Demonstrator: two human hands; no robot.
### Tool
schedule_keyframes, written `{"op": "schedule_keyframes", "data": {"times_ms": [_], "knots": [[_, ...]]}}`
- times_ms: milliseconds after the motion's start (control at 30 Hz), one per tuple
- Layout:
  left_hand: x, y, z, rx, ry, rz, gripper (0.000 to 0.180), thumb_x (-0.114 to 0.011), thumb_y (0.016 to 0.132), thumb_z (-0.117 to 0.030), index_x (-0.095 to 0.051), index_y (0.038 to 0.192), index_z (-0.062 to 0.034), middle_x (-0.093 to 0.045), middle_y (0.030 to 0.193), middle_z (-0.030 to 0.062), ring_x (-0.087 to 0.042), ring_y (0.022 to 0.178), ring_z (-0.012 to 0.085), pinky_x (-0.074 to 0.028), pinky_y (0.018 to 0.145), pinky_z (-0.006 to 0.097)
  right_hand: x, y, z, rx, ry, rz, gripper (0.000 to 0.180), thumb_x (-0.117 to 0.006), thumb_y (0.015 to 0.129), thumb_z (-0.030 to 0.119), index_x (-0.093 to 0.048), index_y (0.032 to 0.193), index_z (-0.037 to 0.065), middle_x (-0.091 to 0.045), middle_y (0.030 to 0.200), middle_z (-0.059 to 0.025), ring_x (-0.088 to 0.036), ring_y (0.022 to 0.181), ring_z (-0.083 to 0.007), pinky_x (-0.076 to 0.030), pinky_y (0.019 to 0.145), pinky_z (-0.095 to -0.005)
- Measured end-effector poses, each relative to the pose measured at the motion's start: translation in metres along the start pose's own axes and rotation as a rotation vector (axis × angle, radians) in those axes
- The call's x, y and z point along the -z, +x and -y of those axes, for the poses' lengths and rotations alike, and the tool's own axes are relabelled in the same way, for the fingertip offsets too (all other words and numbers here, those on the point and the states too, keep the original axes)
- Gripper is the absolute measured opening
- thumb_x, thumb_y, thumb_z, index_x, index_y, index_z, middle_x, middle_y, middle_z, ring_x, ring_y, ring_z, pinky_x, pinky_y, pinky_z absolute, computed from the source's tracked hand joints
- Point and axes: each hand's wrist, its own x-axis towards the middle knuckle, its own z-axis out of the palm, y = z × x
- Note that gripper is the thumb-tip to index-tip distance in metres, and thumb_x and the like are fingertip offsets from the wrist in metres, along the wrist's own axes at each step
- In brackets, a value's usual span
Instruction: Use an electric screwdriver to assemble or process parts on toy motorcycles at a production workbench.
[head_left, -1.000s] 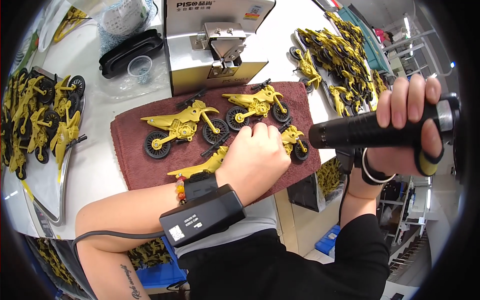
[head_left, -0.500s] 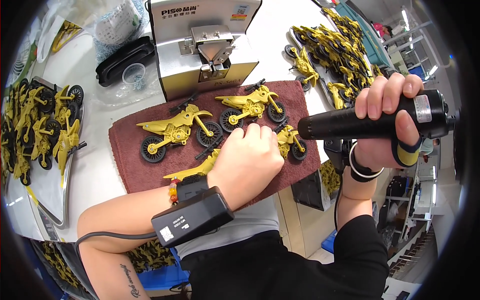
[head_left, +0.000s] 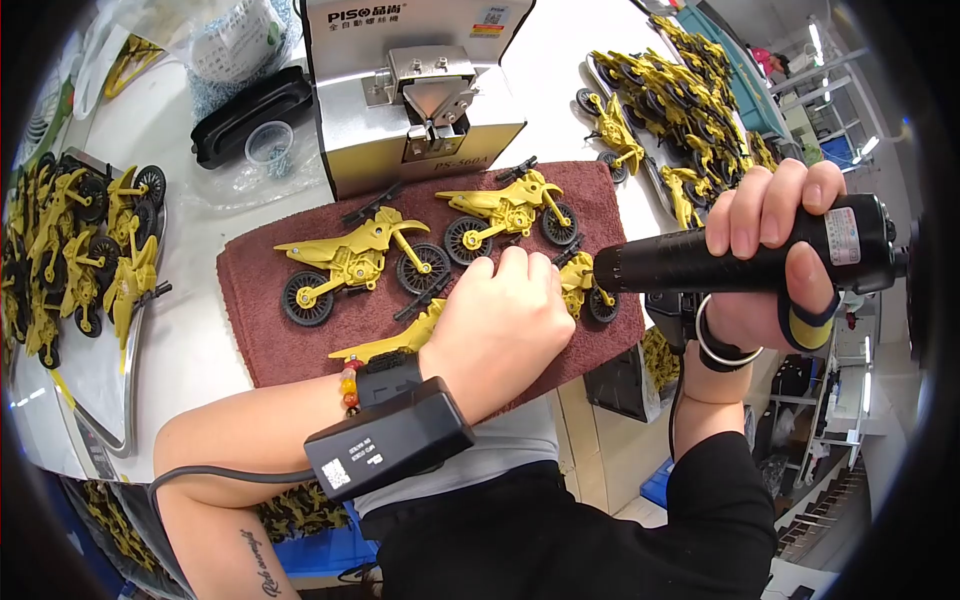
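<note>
My left hand (head_left: 505, 325) is closed over a yellow toy motorcycle (head_left: 578, 283) on a brown towel (head_left: 280, 355); its front and black wheel stick out past my knuckles, while my fingertips are hidden. A second toy motorcycle (head_left: 385, 345) lies partly under the same hand, its tail pointing left. In my right hand (head_left: 765, 225) is a black electric screwdriver (head_left: 690, 262), gripped around its body. Its tip end meets the front of the motorcycle under my left hand; the bit cannot be seen. Two more toy motorcycles (head_left: 355, 258) (head_left: 505, 213) lie farther up the towel.
A silver screw-feeding machine (head_left: 420, 100) stands behind the towel. Toy motorcycles are heaped on a left tray (head_left: 130, 400) and in a pile (head_left: 670, 110) at the right. Left of the machine are a black tray (head_left: 250, 120), a clear cup (head_left: 268, 148) and a plastic bag (head_left: 235, 45).
The screwdriver and my right hand have dropped slightly, its tip end now nearer the motorcycle. My left hand has barely moved. The view has shifted a little.
</note>
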Motion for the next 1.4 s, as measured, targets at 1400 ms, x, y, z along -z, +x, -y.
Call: {"op": "schedule_keyframes", "data": {"times_ms": [1400], "knots": [[0.0, 0.001, -0.001, 0.011, -0.044, -0.028, 0.034, -0.067, 0.071, -0.021, -0.066, 0.098, 0.0003, -0.055, 0.079, 0.005, -0.055, 0.079, 0.0191, -0.047, 0.064, 0.029, -0.007, 0.0, -0.01, -0.095, -0.126, -0.125, 0.045, -0.066, 0.078, 0.028, -0.047, 0.107, -0.001, -0.056, 0.093, -0.0187, -0.057, 0.065, -0.0242, -0.048, 0.06, -0.033]]}}
